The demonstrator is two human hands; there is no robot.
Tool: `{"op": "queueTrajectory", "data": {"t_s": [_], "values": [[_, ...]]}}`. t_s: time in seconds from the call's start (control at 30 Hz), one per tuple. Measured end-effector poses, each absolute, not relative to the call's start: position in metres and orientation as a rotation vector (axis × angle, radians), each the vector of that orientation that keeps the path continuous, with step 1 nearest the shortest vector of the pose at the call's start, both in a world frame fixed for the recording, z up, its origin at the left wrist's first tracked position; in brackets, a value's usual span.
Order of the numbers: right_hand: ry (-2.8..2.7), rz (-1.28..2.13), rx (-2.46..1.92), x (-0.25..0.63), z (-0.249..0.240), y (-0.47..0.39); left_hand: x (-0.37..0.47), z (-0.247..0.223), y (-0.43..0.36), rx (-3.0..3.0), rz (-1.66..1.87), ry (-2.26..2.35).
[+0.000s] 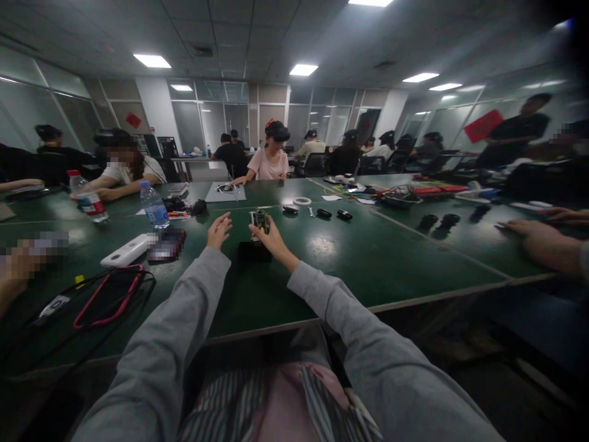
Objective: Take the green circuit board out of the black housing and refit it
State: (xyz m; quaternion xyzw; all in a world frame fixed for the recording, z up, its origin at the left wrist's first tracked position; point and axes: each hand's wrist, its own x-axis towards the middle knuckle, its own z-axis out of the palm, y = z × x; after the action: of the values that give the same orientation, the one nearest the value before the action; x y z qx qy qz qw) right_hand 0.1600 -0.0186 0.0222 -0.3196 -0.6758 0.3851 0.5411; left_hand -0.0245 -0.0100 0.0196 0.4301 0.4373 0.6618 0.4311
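While my right hand point(267, 232) clamps a small circuit-board device point(260, 222) between thumb and fingers, upright over a black block point(254, 252) on the green table point(331, 264), I have my left hand point(219, 231) raised just beside it, fingers apart and holding nothing. I cannot tell whether device and block touch. To the left I see a blue-capped bottle point(154, 205), a white power bank point(126, 250) and a pink-edged phone point(109, 296); beyond the device lies a white ring point(302, 201).
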Motion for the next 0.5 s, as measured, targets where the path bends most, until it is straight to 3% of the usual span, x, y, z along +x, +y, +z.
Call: {"op": "queueTrajectory", "data": {"t_s": [0.27, 0.5], "values": [[-1.871, 0.527, -0.861, 0.179, 0.017, -0.014, -0.039, 0.000, 0.004, 1.110, 1.645, 1.235], [-1.811, 0.282, -1.118, 0.269, 0.014, 0.017, -0.040, -0.005, 0.011, 1.127, 1.630, 1.211]]}}
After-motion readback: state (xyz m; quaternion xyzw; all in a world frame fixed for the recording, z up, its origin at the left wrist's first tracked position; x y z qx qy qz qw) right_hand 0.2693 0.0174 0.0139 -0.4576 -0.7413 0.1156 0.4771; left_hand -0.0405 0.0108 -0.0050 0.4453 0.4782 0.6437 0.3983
